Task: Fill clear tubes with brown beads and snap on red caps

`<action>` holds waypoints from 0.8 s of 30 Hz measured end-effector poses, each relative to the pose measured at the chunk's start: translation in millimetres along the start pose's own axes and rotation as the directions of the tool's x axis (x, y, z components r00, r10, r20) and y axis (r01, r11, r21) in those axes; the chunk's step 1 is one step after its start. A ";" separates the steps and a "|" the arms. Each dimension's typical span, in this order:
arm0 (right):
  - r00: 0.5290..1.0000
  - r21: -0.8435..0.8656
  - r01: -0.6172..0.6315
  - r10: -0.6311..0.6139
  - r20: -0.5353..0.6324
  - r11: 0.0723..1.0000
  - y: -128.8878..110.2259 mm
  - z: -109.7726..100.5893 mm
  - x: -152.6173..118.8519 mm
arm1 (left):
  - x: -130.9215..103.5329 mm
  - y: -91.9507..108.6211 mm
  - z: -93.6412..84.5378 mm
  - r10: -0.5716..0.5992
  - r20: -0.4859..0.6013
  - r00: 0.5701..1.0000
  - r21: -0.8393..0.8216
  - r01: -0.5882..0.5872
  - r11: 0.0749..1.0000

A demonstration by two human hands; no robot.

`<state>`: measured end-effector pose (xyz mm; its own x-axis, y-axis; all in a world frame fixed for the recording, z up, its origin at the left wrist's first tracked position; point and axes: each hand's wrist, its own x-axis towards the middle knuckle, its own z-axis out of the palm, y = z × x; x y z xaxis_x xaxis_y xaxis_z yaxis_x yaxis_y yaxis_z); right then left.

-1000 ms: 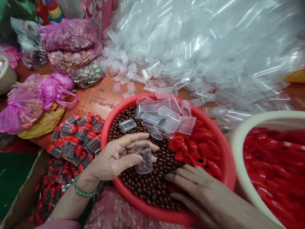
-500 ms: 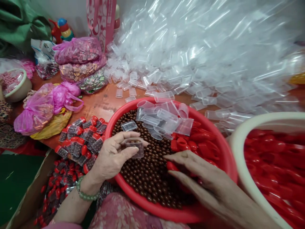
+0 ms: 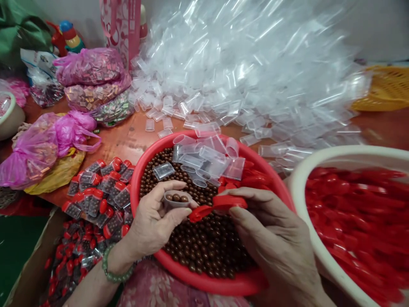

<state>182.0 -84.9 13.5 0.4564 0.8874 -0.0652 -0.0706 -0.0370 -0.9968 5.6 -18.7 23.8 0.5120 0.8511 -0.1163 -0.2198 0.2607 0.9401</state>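
Note:
My left hand (image 3: 159, 213) grips a small clear plastic container (image 3: 177, 201) between thumb and fingers, its oval mouth turned up and brown balls visible inside. In my right hand (image 3: 271, 226) is a red plastic cap (image 3: 229, 202) with its flip lid folded out toward the container. The cap's near end is close to the container's rim; whether they touch I cannot tell. Both hands are over a red basin (image 3: 179, 273) filled with brown balls (image 3: 207, 243). Loose clear containers (image 3: 207, 160) and more red caps (image 3: 255, 177) lie on the balls at the basin's far side.
A cream tub (image 3: 303, 183) of red pieces stands at right. Filled red-capped containers (image 3: 99, 198) are heaped at left. Behind lies a large pile of clear containers (image 3: 239, 64). Pink bags (image 3: 92, 68) sit at back left, a yellow basket (image 3: 383, 87) at far right.
My right hand has lifted a red cap from the basin and brought it left toward the container. The container's mouth now faces up toward me. The whole view has shifted rightward.

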 end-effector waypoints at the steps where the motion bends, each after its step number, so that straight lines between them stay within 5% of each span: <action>1: 1.000 0.003 -0.002 0.002 -0.017 1.000 0.0 1.6 0.2 | 1.2 -0.6 0.3 -0.015 -0.017 1.000 0.022 0.016 1.000; 6: 0.993 0.058 -0.066 0.071 -0.092 0.996 -1.0 8.9 4.6 | 6.3 -4.8 2.1 -0.152 0.006 0.988 0.001 0.152 0.988; 9: 0.994 -0.054 -0.021 0.016 -0.106 0.998 2.6 10.6 3.5 | 8.6 -6.4 3.6 -0.226 0.005 0.974 -0.112 0.225 0.968; 13: 0.963 -0.325 0.238 -0.265 -0.043 0.915 10.4 11.2 -6.5 | 9.9 -8.5 4.9 -0.249 -0.033 0.968 -0.147 0.242 0.959; 18: 0.836 -0.447 0.541 -0.512 0.195 0.712 12.7 15.5 -14.9 | 4.8 -15.9 9.0 -0.215 -0.165 0.962 -0.089 0.203 0.975; 24: 0.891 -0.467 0.420 -0.450 0.050 0.778 11.0 14.7 -5.3 | 1.5 -21.2 12.0 -0.203 -0.139 0.969 -0.163 0.180 0.970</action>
<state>165.7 -83.2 3.5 0.3939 0.8309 0.3929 0.5508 0.1289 -0.8246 21.0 -28.4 7.5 0.4250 0.8354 -0.3485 -0.2560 0.4803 0.8389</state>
